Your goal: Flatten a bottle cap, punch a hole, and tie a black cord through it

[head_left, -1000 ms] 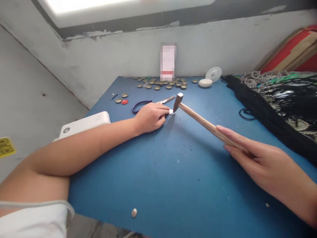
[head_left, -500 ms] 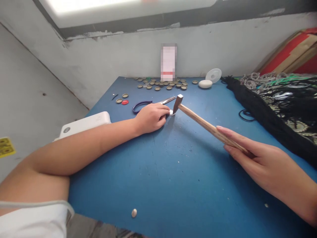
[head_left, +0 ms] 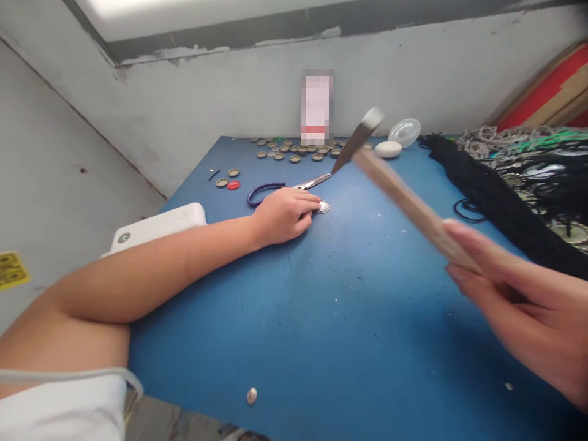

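Wrapped round the wooden handle of a hammer (head_left: 404, 199) is my right hand (head_left: 519, 300). The hammer is raised over the blue table, its metal head tilted and blurred, apart from the cap below. My left hand (head_left: 287, 214) rests on the table with its fingers closed on the edge of a silver, flattened bottle cap (head_left: 324, 207). Just behind that hand lie scissors (head_left: 271, 187) with dark blue handles, their blades pointing right. Part of the scissors is hidden by the hand.
Several bottle caps (head_left: 294, 158) spread along the table's back. A red cap (head_left: 234, 185) lies left with two others. A white box-like device (head_left: 160, 226) sits beside my left forearm. Black cords (head_left: 487, 190) heap at right, near a white oval object (head_left: 388, 149). A pixelated upright object (head_left: 316, 107) stands behind.
My right hand has lifted the hammer up and to the right, away from the silver cap. My left hand stays at the cap, more of which now shows.
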`<state>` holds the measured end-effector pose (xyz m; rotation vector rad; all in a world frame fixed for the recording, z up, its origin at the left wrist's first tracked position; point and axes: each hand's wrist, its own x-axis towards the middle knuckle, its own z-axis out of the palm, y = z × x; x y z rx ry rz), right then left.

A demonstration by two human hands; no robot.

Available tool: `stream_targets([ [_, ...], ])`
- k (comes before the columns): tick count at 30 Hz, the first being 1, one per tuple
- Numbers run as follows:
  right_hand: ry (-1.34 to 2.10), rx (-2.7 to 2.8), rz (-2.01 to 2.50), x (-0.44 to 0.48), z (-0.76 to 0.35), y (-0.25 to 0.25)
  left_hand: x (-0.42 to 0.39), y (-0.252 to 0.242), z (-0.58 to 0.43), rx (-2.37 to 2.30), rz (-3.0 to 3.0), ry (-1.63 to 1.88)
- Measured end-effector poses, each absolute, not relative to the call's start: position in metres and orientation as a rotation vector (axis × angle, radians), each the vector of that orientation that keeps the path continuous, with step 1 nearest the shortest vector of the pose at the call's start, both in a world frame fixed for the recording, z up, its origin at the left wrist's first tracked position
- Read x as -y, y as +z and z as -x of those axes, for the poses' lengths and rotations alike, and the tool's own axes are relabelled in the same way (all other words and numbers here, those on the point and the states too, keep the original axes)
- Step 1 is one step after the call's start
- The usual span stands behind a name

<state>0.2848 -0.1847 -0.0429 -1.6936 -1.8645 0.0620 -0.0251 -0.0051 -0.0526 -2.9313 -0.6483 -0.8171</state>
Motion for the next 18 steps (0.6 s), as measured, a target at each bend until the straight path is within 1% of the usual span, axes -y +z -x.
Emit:
stream_targets([
  [4, 0.215, 2.024, 1.669, 0.1799, -0.2847, -0.0469, 0.0058, -0.0516, 0.0244, 0.652, 2.919, -0.807],
  [10, 0.099, 1.787, 1.759, 0.1832, -0.2864, -0.0428, 0.0063, -0.0521, 0.024, 0.672, 2.919, -0.8],
  [14, 0.244, 1.966, 1.726, 0.1776, -0.2865, -0.0451, 0.0066, -0.0516, 0.024, 0.664, 2.917, -0.8],
  [18, 0.202, 1.914, 1.748, 0.177, -0.2837, -0.0402, 0.007, -0.0507, 0.0244, 0.665, 2.905, -0.79],
])
